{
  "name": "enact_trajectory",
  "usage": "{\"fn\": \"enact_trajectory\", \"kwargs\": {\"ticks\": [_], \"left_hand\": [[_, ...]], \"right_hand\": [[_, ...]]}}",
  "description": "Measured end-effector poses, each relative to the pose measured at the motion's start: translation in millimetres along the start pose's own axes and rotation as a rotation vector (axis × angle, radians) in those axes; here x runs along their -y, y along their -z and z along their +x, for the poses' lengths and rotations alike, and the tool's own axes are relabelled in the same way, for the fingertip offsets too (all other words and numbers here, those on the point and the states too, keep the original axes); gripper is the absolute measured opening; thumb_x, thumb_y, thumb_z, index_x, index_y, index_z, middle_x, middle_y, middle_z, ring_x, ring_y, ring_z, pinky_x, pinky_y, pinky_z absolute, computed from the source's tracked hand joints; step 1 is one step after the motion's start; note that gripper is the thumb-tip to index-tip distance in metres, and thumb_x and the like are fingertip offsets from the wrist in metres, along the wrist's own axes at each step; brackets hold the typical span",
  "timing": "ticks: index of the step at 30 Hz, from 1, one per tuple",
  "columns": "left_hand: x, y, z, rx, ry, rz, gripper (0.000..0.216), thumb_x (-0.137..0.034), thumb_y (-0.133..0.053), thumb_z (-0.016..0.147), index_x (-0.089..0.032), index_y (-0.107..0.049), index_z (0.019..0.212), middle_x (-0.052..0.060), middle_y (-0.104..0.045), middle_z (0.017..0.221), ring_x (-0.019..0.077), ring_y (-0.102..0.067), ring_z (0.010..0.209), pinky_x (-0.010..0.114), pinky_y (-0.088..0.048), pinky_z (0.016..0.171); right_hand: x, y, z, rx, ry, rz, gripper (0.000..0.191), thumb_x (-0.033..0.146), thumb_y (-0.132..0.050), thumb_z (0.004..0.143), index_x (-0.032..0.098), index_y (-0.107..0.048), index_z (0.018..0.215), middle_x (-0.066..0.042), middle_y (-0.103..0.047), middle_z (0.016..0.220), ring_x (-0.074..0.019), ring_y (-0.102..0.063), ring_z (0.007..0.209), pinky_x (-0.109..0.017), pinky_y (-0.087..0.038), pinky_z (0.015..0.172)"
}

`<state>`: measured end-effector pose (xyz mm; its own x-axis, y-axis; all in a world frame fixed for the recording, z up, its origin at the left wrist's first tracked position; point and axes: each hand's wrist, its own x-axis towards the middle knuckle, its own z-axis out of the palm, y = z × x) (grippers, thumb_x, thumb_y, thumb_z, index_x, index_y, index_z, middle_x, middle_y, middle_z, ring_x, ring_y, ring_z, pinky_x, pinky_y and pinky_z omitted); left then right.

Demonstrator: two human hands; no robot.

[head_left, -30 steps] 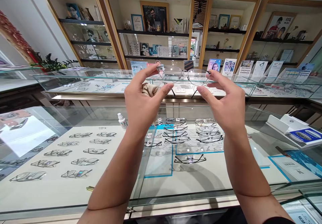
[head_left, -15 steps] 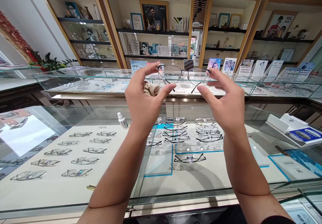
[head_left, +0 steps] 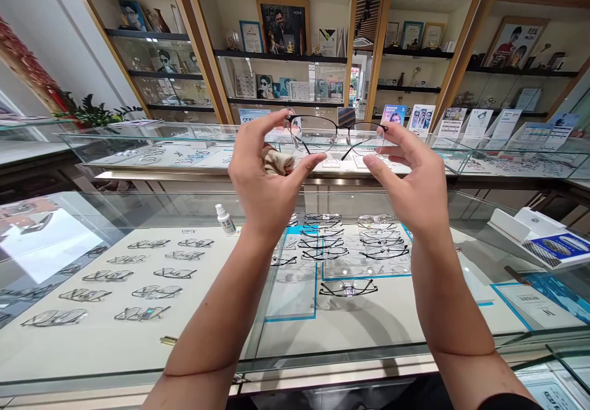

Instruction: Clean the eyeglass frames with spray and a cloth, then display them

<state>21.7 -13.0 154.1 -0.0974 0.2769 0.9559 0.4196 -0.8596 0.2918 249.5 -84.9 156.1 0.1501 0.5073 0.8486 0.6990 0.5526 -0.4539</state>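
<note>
A pair of thin dark-rimmed eyeglasses is held up at about chest height, front facing away and temples pointing back toward me. My left hand pinches the frame at its left hinge, thumb apart below. Tucked in that same palm is a crumpled beige cloth, partly hidden by the fingers. At the opposite hinge, my right hand grips the frame with its index finger; the thumb sits lower, near the right lens. Both temples show behind the lenses, partly folded inward.
Below my arms is a glass display counter with rows of eyeglasses inside. A white spray bottle stands on it at left, a white and blue box at right. Farther back are another glass counter and wall shelves.
The eyeglasses have tilted a little, and the right temple's tip has shifted left and up. Both hands keep their hold, with the thumbs moved slightly.
</note>
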Motion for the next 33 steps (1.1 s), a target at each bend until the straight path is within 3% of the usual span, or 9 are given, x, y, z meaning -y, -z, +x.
{"fn": "enact_trajectory", "kwargs": {"ticks": [5,12,17,22,27,33], "left_hand": [[7,-5,6,0.002,0.011,-0.05,0.079,-0.083,-0.085,0.079,-0.041,-0.063,0.142,0.009,-0.068,0.149,0.0308,-0.078,0.115,0.048,-0.069,0.081],[14,-12,12,0.068,0.017,-0.052,0.085,-0.083,-0.088,0.076,-0.043,-0.056,0.144,0.009,-0.069,0.141,0.0337,-0.074,0.133,0.052,-0.071,0.093],[30,-16,11,0.02,-0.066,-0.2,0.084,-0.081,-0.091,0.074,-0.037,-0.059,0.139,0.009,-0.069,0.137,0.0344,-0.073,0.134,0.053,-0.067,0.106],[46,-18,10,-0.018,-0.171,-0.31,0.081,-0.076,-0.094,0.075,-0.035,-0.064,0.138,0.008,-0.069,0.141,0.0316,-0.075,0.126,0.046,-0.068,0.098],[46,-18,9,-0.016,-0.184,-0.254,0.07,-0.058,-0.099,0.082,-0.037,-0.067,0.141,0.003,-0.073,0.144,0.0235,-0.077,0.108,0.04,-0.067,0.076],[36,-20,3,-0.016,-0.067,-0.182,0.064,-0.058,-0.094,0.087,-0.032,-0.069,0.14,0.007,-0.075,0.144,0.0141,-0.074,0.079,0.032,-0.061,0.068]], "right_hand": [[6,-1,0,-0.025,0.021,0.011,0.062,0.054,-0.075,0.1,0.036,-0.065,0.158,-0.007,-0.072,0.155,-0.0363,-0.076,0.132,-0.061,-0.064,0.114],[11,-2,-2,-0.05,0.039,0.037,0.061,0.051,-0.073,0.1,0.035,-0.063,0.158,-0.008,-0.068,0.16,-0.0376,-0.072,0.139,-0.06,-0.063,0.116],[8,-4,-3,-0.076,0.112,0.048,0.057,0.048,-0.074,0.101,0.033,-0.063,0.155,-0.011,-0.068,0.157,-0.0362,-0.07,0.14,-0.058,-0.062,0.115],[2,-6,-3,-0.136,0.214,0.03,0.049,0.041,-0.076,0.102,0.031,-0.066,0.148,-0.011,-0.072,0.148,-0.0338,-0.073,0.133,-0.056,-0.065,0.111],[7,-8,-4,-0.191,0.284,-0.082,0.047,0.037,-0.074,0.104,0.031,-0.064,0.149,-0.011,-0.071,0.145,-0.0346,-0.069,0.135,-0.06,-0.063,0.113],[7,-15,-4,-0.203,0.301,-0.169,0.048,0.04,-0.071,0.105,0.03,-0.061,0.151,-0.012,-0.07,0.147,-0.0371,-0.064,0.142,-0.063,-0.06,0.117]]}}
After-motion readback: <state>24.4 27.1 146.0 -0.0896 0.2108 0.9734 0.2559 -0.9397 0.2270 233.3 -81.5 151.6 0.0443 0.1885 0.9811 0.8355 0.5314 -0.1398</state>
